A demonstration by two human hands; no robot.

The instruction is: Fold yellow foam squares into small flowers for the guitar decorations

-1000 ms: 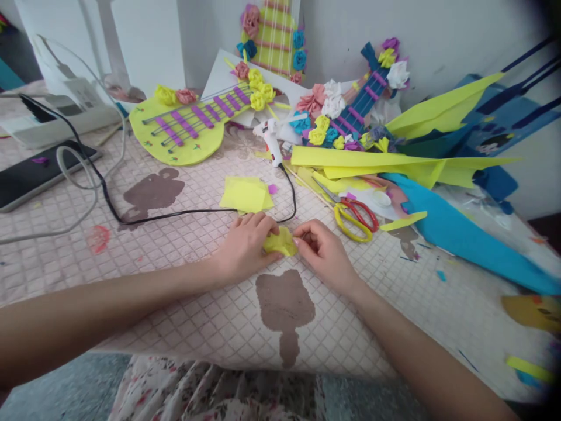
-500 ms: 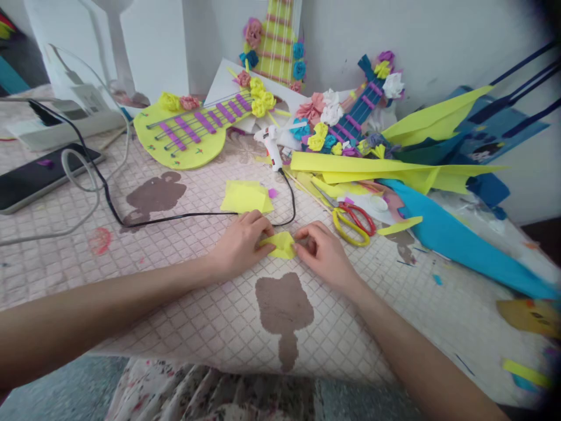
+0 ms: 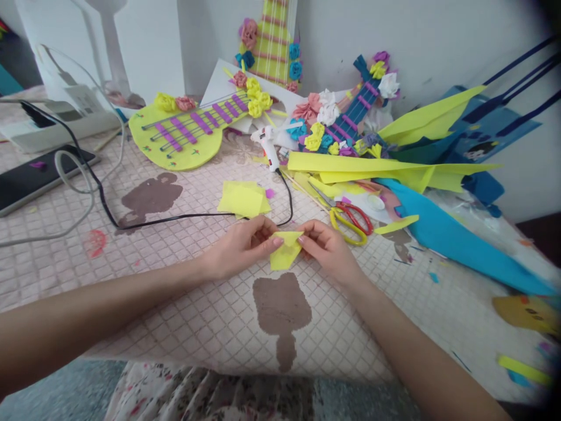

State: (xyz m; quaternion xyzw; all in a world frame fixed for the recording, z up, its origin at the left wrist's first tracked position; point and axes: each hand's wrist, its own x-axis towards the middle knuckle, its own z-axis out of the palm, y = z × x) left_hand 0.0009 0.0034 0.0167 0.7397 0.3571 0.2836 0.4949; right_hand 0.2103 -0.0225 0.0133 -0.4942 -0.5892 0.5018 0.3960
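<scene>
Between my hands is a small piece of yellow paper [image 3: 284, 255], its top edge folded and its lower part hanging toward me. My left hand [image 3: 245, 247] pinches the upper left corner between thumb and fingers. At the upper right corner, my right hand [image 3: 326, 248] pinches it the same way. Just beyond my left hand lies a small stack of yellow paper squares [image 3: 243, 197]. Scissors [image 3: 350, 221] with one red and one yellow handle rest open to the right of my right hand.
A white glue gun [image 3: 268, 147] stands behind the squares, its black cord [image 3: 175, 218] crossing leftward. Paper-flowered guitar shapes, including a yellow one [image 3: 188, 146], line the back. Blue paper [image 3: 456, 240] and long yellow paper [image 3: 372, 166] spread right. A phone [image 3: 39, 178] lies left.
The yellow piece now shows a straight folded top edge and a longer lower part hanging down. Both hands have shifted their pinch to its upper corners. The view has moved slightly.
</scene>
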